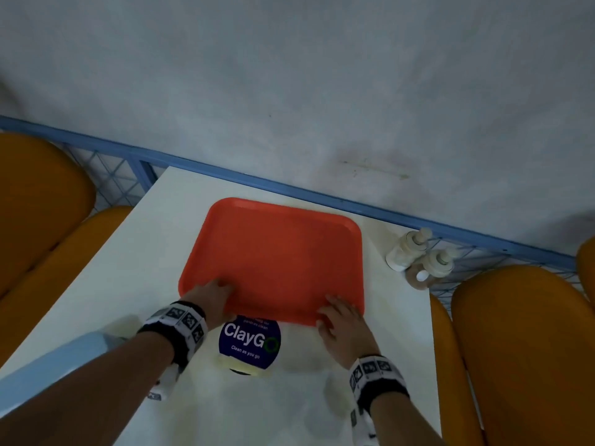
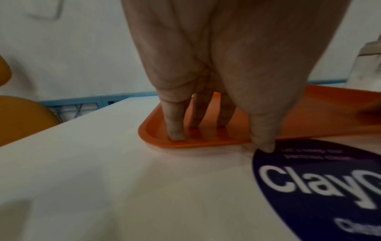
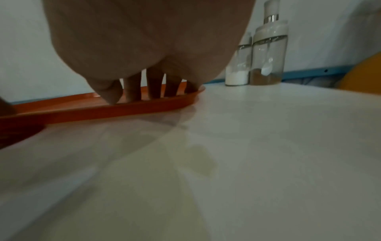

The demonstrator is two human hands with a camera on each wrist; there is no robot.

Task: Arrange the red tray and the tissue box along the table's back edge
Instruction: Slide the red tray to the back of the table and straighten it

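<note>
The red tray (image 1: 273, 259) lies flat on the white table (image 1: 128, 268), its far edge close to the table's back edge. My left hand (image 1: 212, 297) rests on the tray's near left corner, its straight fingers (image 2: 175, 124) pressing on the tray floor (image 2: 206, 135) and the thumb outside the rim on the table. My right hand (image 1: 338, 317) is at the near right corner, with its fingers (image 3: 154, 88) spread inside the tray (image 3: 103, 110). A pale blue shape (image 1: 48, 365) shows behind my left forearm; I cannot tell whether it is the tissue box.
Two clear dispenser bottles (image 1: 407, 249) (image 3: 268, 57) stand at the back right corner. A round dark blue ClayGo sticker (image 1: 249, 342) (image 2: 319, 187) sits on the table under the tray's near edge. Orange chairs (image 1: 32, 204) (image 1: 521, 349) flank the table. A blue rail (image 1: 289, 188) runs behind it.
</note>
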